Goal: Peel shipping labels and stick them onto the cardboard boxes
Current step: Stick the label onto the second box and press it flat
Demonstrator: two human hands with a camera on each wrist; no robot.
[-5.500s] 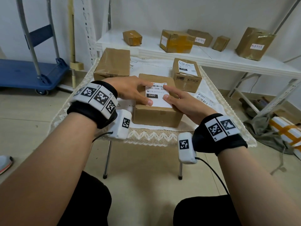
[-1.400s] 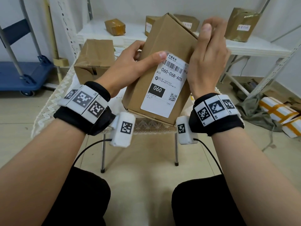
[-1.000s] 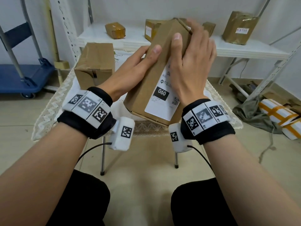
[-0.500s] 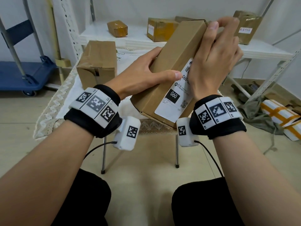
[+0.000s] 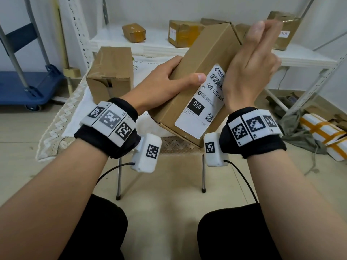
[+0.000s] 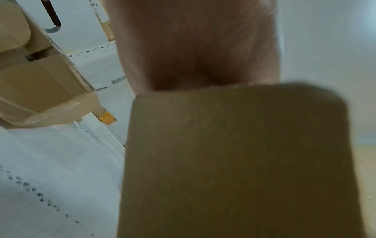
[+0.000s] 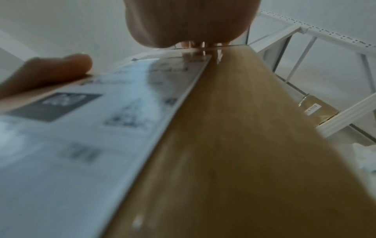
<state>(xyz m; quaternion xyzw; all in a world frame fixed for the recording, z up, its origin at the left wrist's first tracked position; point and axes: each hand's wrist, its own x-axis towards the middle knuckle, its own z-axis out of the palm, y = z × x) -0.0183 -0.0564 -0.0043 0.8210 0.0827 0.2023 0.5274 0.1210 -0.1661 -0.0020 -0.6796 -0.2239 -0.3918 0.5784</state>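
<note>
Above the small cloth-covered table (image 5: 56, 126), the person is holding a cardboard box (image 5: 197, 76) tilted in the air, its far end raised. The left hand (image 5: 165, 85) is gripping the box's left side, thumb lying across the top face and touching the edge of the shipping label (image 5: 202, 102). The right hand (image 5: 251, 68) is lying against the label's right edge with fingers straight and together, apparently pressing it flat. The label is sitting on the box face, with no lifted corner visible. The step in hand appears to be the final smoothing of this label. The next move is likely calling for setting the finished box aside, possibly on the white shelf (image 5: 300, 61), then taking the unlabelled box (image 5: 110, 70) standing on the table and peeling a fresh label for it.
</note>
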